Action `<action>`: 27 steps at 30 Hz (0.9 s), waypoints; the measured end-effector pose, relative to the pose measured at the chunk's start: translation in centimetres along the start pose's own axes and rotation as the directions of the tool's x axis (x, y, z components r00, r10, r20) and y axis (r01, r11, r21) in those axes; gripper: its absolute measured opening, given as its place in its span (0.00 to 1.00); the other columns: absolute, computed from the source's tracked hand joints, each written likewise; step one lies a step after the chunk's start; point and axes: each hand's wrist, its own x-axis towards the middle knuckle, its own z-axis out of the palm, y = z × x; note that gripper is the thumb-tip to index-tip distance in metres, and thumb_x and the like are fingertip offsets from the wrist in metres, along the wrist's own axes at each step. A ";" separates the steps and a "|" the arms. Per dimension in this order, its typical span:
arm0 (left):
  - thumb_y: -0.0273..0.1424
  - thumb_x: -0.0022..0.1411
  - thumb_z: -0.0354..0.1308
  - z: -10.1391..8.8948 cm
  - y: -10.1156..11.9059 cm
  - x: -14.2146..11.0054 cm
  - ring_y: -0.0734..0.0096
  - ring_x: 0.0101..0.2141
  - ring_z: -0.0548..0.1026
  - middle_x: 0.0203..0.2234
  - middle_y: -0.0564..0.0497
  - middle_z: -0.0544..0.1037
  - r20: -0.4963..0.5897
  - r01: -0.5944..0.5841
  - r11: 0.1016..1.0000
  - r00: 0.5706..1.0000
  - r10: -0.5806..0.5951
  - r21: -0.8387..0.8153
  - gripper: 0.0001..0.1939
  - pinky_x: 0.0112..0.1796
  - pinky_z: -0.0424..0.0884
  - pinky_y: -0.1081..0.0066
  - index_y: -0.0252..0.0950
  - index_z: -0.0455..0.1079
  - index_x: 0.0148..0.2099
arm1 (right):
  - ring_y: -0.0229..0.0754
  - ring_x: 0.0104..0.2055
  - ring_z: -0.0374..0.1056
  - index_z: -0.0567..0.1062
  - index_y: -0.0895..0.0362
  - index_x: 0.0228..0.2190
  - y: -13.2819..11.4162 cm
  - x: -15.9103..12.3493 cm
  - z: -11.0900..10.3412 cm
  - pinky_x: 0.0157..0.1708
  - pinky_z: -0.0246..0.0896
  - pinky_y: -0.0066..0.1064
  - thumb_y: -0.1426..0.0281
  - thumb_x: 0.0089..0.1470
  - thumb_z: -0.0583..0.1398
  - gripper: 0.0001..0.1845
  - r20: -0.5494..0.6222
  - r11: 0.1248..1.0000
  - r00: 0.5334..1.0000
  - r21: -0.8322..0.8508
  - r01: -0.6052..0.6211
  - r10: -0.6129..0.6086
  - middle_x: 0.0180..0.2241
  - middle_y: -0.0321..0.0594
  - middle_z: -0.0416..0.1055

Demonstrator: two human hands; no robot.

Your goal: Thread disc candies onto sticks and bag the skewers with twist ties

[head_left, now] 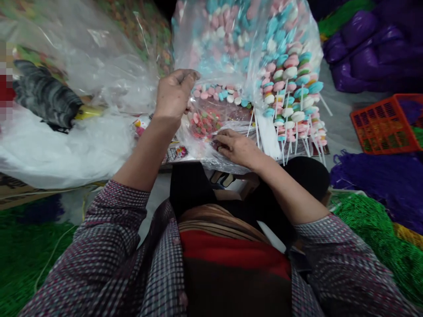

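Observation:
My left hand (173,94) is raised, thumb and fingertips pinched together at the edge of clear plastic. Below it lies a clear plastic bag (218,108) with red and green gummy candies (205,123) inside. My right hand (239,149) rests lower, its bent fingers closed on the near side of the bag; the fingertips are partly hidden. Just beyond the hands is a row of pink, white and blue candies (214,93). To the right stand several candy skewers (291,101) on white sticks, with stacked marshmallow-like pieces.
A large clear sack (228,35) of pink and blue candies stands at the back. Another sack (139,31) is at the left, near a co-worker's grey sleeve (48,90). White plastic (66,145) covers the left side. An orange crate (386,127) and green shredded material (373,229) lie right.

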 end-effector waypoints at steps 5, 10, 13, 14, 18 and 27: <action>0.49 0.46 0.66 -0.2 -0.2 -0.4 0.71 0.14 0.59 0.16 0.55 0.69 0.025 -0.025 1.000 0.999 0.025 -0.003 0.11 0.19 0.51 0.62 0.50 0.75 0.27 | 0.50 0.51 0.72 0.77 0.58 0.58 -0.5 0.6 0.4 0.49 0.66 0.38 0.74 0.65 0.52 0.24 0.111 0.991 0.992 -0.115 0.066 -0.053 0.54 0.54 0.73; 0.50 0.51 0.69 0.0 -0.6 -0.7 0.76 0.17 0.59 0.19 0.58 0.72 0.056 -0.005 1.000 0.998 0.005 -0.006 0.14 0.19 0.55 0.63 0.48 0.76 0.31 | 0.46 0.44 0.72 0.81 0.60 0.40 1.9 0.9 0.7 0.49 0.66 0.38 0.77 0.58 0.54 0.16 -0.022 0.998 1.000 0.050 0.024 -0.022 0.44 0.51 0.75; 0.38 0.58 0.66 0.0 -0.6 -0.7 0.74 0.20 0.63 0.21 0.57 0.74 0.031 -0.042 0.999 0.999 0.042 0.001 0.05 0.23 0.59 0.63 0.45 0.77 0.31 | 0.43 0.39 0.71 0.78 0.57 0.33 3.3 1.0 0.9 0.44 0.68 0.36 0.74 0.54 0.58 0.08 -0.184 0.943 0.975 0.327 -0.058 0.124 0.37 0.43 0.76; 0.36 0.59 0.65 0.0 -0.6 -0.7 0.73 0.21 0.65 0.20 0.56 0.73 0.032 -0.059 0.998 0.998 0.059 -0.006 0.05 0.25 0.60 0.63 0.44 0.78 0.31 | 0.42 0.35 0.70 0.77 0.56 0.33 3.6 0.9 0.6 0.40 0.68 0.35 0.71 0.54 0.60 0.05 -0.226 0.898 0.955 0.433 -0.079 0.193 0.34 0.40 0.75; 0.31 0.62 0.64 0.0 -0.6 -0.8 0.74 0.21 0.65 0.17 0.57 0.70 0.052 -0.043 0.999 0.998 0.043 -0.007 0.07 0.27 0.64 0.64 0.44 0.78 0.31 | 0.38 0.28 0.66 0.73 0.53 0.33 3.3 -0.1 -2.9 0.29 0.66 0.33 0.57 0.54 0.65 0.12 -0.303 0.705 0.887 0.708 -0.035 0.348 0.30 0.35 0.72; 0.22 0.65 0.61 2.6 1.6 -2.6 0.72 0.31 0.76 0.27 0.56 0.81 0.165 -0.017 1.000 0.986 0.018 -0.003 0.12 0.38 0.75 0.68 0.41 0.77 0.31 | 0.37 0.29 0.69 0.74 0.51 0.34 -2.5 2.1 -8.1 0.30 0.70 0.34 0.67 0.52 0.66 0.07 -0.411 0.685 0.884 0.711 0.159 0.221 0.39 0.38 0.77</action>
